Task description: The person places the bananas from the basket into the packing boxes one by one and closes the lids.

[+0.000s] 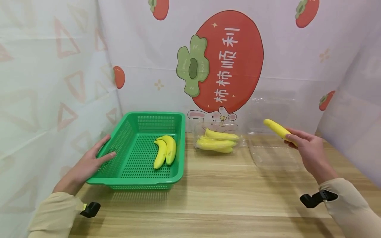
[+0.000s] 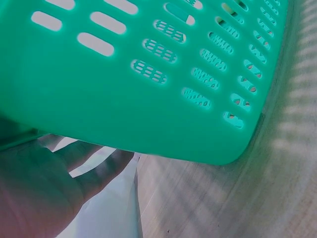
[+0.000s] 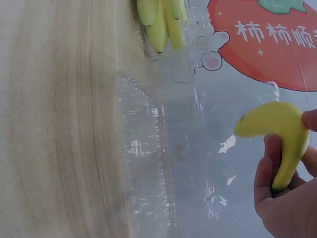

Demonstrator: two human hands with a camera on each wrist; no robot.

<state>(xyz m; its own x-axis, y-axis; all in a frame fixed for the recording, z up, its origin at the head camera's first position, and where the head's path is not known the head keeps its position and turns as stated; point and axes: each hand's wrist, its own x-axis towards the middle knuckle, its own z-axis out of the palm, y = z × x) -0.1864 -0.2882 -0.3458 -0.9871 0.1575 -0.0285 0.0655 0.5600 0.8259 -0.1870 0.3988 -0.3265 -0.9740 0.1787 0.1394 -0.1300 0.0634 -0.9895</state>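
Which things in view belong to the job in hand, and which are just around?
Likely the job:
banana in the right hand's grip
green basket, left hand at its side
two loose bananas inside it
clear box of packed bananas
open clear container

Probably just around:
printed backdrop
wooden tabletop
black wrist devices

The basket [image 1: 134,180] is green, bananas [image 1: 276,128] yellow, backdrop [image 1: 148,49] white with red persimmons [image 1: 245,66].
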